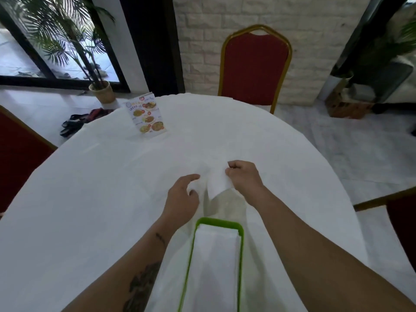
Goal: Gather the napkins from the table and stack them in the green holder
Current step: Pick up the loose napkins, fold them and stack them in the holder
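This is a restaurant or banquet dining room. A large round bench (90, 199) draped in a white cloth carries a standing menu card (146, 115) printed with photographs of dishes, and a green holder (219, 221) of white napkins (216, 255) sits near its close edge. Red-upholstered banquet chairs with gold frames (255, 68) stand around it, and a pale brick-pattern wall (315, 41), a potted palm (67, 37) beside a tall dark-framed window (20, 52) and a light tiled floor (337, 143) complete the room.
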Available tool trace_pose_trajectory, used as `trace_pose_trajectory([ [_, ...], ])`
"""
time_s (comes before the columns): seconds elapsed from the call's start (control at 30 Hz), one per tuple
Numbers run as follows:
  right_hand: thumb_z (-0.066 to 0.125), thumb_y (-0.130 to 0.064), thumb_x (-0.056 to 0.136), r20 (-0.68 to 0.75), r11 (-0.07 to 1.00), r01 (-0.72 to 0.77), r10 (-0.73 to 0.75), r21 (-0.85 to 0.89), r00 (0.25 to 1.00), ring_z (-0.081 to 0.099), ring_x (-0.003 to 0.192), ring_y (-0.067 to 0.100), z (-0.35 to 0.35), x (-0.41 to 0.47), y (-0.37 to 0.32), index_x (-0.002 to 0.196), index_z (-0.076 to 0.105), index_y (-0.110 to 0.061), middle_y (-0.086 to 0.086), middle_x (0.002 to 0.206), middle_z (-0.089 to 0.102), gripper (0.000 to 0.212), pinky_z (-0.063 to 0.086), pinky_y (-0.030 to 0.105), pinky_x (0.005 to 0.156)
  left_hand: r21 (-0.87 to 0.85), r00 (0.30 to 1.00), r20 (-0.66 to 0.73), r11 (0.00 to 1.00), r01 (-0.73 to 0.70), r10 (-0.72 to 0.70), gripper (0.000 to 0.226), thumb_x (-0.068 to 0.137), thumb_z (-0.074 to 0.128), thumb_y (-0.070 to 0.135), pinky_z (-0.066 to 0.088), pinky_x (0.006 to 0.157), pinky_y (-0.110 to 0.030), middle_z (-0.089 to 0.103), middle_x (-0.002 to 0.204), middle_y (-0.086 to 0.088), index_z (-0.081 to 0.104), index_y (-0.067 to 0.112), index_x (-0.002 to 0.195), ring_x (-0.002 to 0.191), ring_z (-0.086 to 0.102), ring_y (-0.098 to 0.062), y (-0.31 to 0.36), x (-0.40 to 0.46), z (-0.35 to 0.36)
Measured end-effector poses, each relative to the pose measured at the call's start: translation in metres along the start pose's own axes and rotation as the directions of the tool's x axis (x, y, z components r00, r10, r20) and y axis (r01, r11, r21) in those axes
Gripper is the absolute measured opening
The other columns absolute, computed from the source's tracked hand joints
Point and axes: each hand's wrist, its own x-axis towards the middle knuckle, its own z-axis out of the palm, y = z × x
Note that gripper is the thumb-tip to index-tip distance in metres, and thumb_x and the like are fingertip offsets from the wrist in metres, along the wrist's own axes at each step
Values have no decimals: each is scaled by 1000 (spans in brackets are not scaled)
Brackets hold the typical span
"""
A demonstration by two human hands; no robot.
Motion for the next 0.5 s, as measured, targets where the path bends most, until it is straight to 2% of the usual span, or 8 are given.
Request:
trace_pose_trajectory([
  [0.07, 56, -6, 90, -11, 996, -10, 11, 85, 1000, 56, 69, 14, -1, -21, -12, 85, 73, -11, 4, 85, 67, 18, 45, 26, 62, -62, 1000, 0, 998, 5, -5, 46, 86, 48, 1, 37, 102, -22, 57, 131, 6, 60, 25, 124, 122, 50, -11, 3, -11, -10],
  [0.13, 58, -7, 91, -40, 982, -34, 42, 185, 998, 55, 70, 15, -1, -45, -22, 79, 70, -21, 0, 84, 65, 22, 46, 28, 64, -100, 1000, -6, 995, 6, -7, 46, 86, 47, 1, 38, 102, -25, 58, 129, 5, 59, 25, 123, 121, 51, -11, 5, -26, -23],
  [0.23, 58, -9, 89, -58, 963, -33, 50, 267, 997, 56, 73, 18, 2, -83, -28, 86, 74, -18, 2, 87, 68, 19, 44, 30, 63, -138, 1000, -2, 990, -22, 22, 46, 87, 47, 1, 41, 104, -30, 58, 128, 6, 58, 24, 125, 119, 51, -10, 8, -50, -44],
  [0.4, 54, -7, 88, -125, 963, -27, 62, 269, 990, 62, 76, 18, 8, -164, -8, 83, 74, -20, 0, 89, 74, 24, 46, 31, 65, -232, 997, 30, 971, -64, 73, 44, 89, 45, 1, 41, 98, -25, 58, 127, 6, 58, 25, 123, 117, 54, -10, 7, -87, -68],
  [0.5, 52, -4, 86, -152, 969, -109, 145, 220, 978, 62, 77, 19, 20, -206, 23, 80, 73, -18, -1, 85, 72, 27, 48, 32, 66, -264, 994, 80, 963, -57, 80, 40, 90, 45, 5, 41, 95, -24, 58, 127, 6, 58, 24, 123, 114, 56, -12, 2, -114, -71],
])
